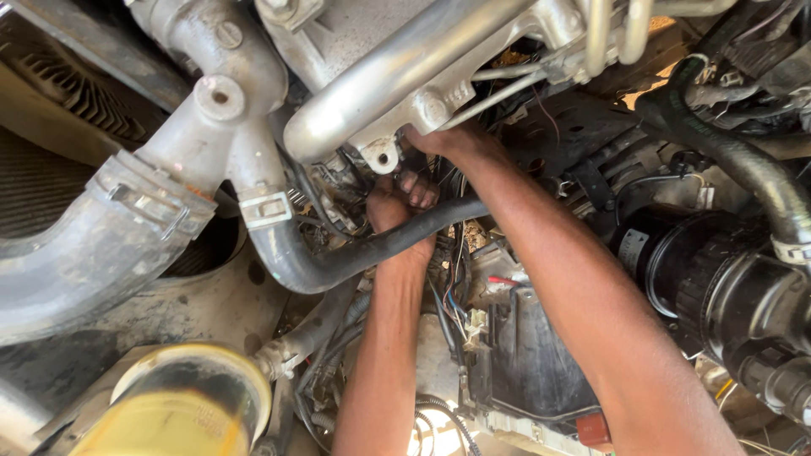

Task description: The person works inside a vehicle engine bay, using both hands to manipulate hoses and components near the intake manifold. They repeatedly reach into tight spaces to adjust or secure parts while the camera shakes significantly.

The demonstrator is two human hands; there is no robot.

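Both forearms reach deep into a crowded engine bay, side by side. The left hand [390, 211] is pushed behind a black rubber hose [405, 236] that crosses its wrist, its fingers curled inward near a small metal bracket [380, 156]; what they grip, if anything, I cannot tell. The right hand [448, 143] goes in just above it, under a bright silver pipe [397, 80], and its fingers are hidden, so its grip cannot be told either. A grey ribbed hose [84, 253] with a clamp [266, 209] runs at left. A yellowish filter canister [186, 405] sits lower left, a black cylindrical filter [676, 262] at right. Loose wires [456, 308] hang between the arms.
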